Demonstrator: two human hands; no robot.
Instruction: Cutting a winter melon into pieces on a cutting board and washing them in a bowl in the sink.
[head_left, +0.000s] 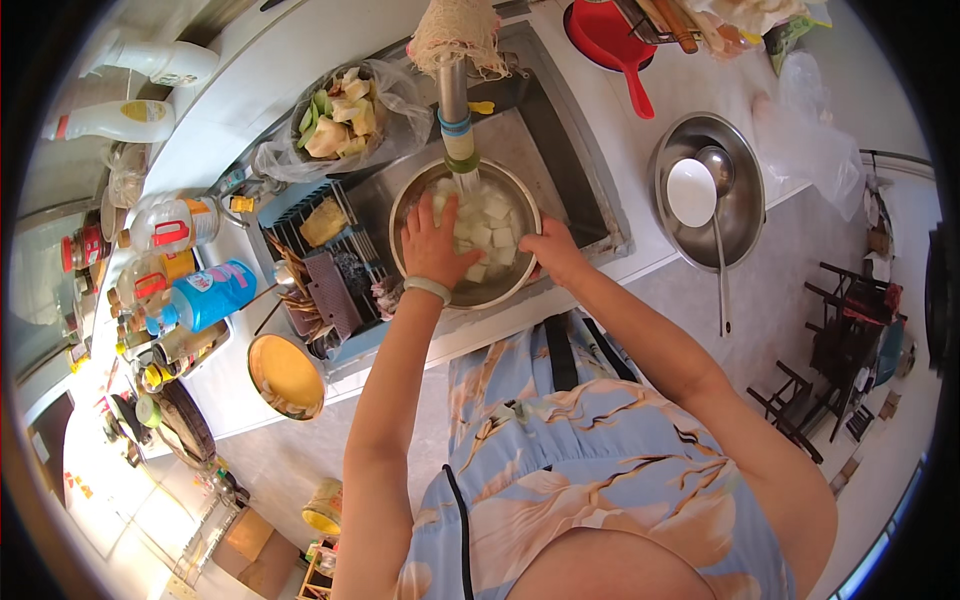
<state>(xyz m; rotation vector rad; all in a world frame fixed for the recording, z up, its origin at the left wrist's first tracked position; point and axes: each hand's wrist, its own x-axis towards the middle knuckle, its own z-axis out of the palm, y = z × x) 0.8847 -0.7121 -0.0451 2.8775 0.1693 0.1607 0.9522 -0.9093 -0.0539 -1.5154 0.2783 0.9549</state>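
Observation:
A round steel bowl (525, 283) of water and pale cut cubes (501, 237) stands at the near edge of the sink (551, 142). Water runs into it from the faucet (454, 112), whose outlet is wrapped in cloth and bands. My left hand (435, 244), with a pale bangle at the wrist, lies spread over the cubes inside the bowl, fingers apart; whether it touches them is hard to tell. My right hand (551, 250) grips the bowl's right rim, thumb on the rim and the other fingers mostly hidden outside.
Left of the faucet, a plastic-lined container holds peelings (337, 120). A dish rack (300, 217) with chopsticks and a yellow bowl (286, 375) are at left. On the right counter stand a steel basin (675, 244) with a ladle and white bowl, and a red pan (611, 37).

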